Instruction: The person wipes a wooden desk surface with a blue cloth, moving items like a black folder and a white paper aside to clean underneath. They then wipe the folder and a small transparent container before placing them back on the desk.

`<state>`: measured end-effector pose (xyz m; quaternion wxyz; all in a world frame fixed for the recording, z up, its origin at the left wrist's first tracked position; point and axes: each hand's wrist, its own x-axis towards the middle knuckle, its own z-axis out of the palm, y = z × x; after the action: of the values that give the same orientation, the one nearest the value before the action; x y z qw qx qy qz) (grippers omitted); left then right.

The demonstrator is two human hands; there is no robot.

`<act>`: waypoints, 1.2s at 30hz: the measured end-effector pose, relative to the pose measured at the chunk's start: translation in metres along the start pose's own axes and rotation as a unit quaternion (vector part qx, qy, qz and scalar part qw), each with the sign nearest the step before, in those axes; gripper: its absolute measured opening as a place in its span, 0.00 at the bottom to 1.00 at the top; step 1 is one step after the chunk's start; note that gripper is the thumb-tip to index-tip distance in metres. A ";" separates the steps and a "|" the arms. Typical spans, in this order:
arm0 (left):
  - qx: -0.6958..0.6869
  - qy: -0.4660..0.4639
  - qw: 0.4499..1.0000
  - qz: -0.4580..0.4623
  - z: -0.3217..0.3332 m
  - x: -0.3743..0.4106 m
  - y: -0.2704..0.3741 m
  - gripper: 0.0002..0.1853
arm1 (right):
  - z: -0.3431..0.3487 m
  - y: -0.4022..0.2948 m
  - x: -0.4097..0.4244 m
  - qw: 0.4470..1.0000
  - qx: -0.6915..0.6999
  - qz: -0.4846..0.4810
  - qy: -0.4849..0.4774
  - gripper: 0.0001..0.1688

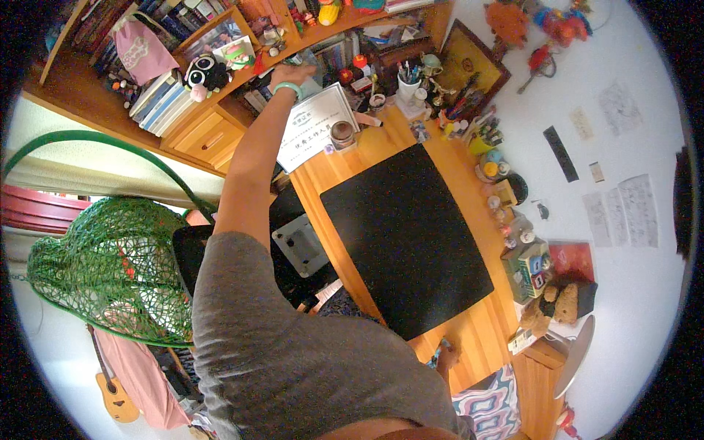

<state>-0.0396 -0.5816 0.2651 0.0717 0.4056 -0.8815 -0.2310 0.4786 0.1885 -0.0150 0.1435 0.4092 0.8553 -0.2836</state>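
Observation:
My left arm reaches far out to the shelf unit, with a pale green bangle on the wrist. At its end my left hand [294,76] is among things below the shelf, over a clear, shiny object [311,85]; whether the fingers grip it is unclear. Just below that hand a white certificate [311,129] leans, bearing printed writing. In front of it stands a lidded glass jar [343,135]. My right hand [450,353] rests low by the near part of the wooden desk, its fingers around a small blue patterned object [438,352]. Between my hands lies a black desk mat [407,242].
Pen cups [408,88], a framed picture [473,69] and small figurines line the desk's wall side. A plush bear [565,302] sits farther along. Left of me hangs a green woven basket chair [115,275]. A guitar [116,397] leans behind.

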 end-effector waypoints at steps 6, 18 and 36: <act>0.005 -0.055 0.998 0.033 0.007 -0.011 0.052 0.40 | 0.014 0.043 0.020 0.993 -0.058 -0.104 0.004 0.23; 0.070 -0.025 0.977 0.198 0.070 -0.010 0.098 0.42 | -0.001 -0.011 -0.012 0.995 -0.087 -0.018 0.052 0.27; -0.092 -0.241 0.847 0.464 0.117 -0.413 0.116 0.43 | -0.006 0.015 -0.075 0.967 -0.173 -0.161 0.092 0.33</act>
<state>0.1173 -0.1664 0.2412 -0.0069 -0.1276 -0.9311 -0.3416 0.5375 0.1529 0.0200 0.0849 0.2597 0.9554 -0.1120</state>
